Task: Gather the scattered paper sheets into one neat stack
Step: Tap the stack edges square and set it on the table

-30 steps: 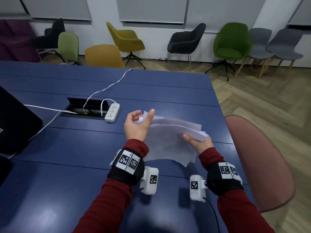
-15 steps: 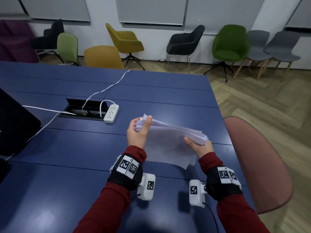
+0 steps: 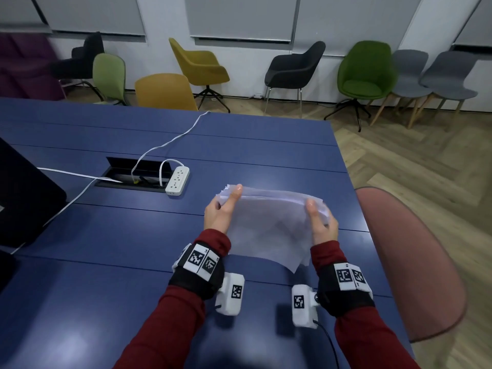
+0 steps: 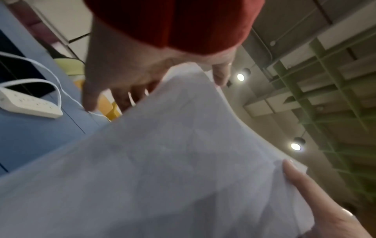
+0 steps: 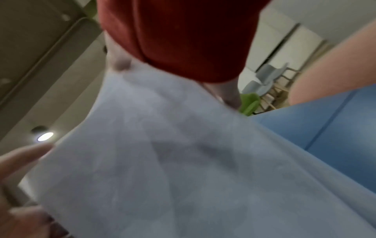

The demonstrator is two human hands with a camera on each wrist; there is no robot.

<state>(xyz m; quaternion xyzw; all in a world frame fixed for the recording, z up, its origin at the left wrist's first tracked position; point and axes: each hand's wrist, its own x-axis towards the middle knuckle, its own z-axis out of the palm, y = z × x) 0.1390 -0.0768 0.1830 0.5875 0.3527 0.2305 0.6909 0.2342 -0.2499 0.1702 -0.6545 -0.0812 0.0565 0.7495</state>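
Held clear of the dark blue tabletop [image 3: 133, 235] near its right end, the bundle of thin white paper sheets [image 3: 269, 225] is carried between both hands and touches nothing else in the head view. Item: loose office paper, several sheets, far edges roughly level but fanned at the left corner, near edge hanging in a soft downward curve. Left hand [image 3: 222, 214]: thumb laid along the top of the left edge, fingers curled beneath, pinching the bundle. Right hand [image 3: 320, 225]: thumb on top at the right edge, fingers under it, likewise pinching. Handling, by judgement: very light, limp and without stiffness of its own, so it sags wherever unsupported; sheets are smooth and likely to slide over one another, and they crease readily under a hard squeeze. Recommended hold: the two short side edges, as now, with light pressure, so that the sheets can settle level when the lower edge is tapped on the tabletop. Risk: a sheet slipping out of the hanging near edge. Adjacent: white power strip [image 3: 177, 180] with white cable [image 3: 170, 142], well apart to the left; pink chair back [image 3: 415, 262] beside the tabletop at right.
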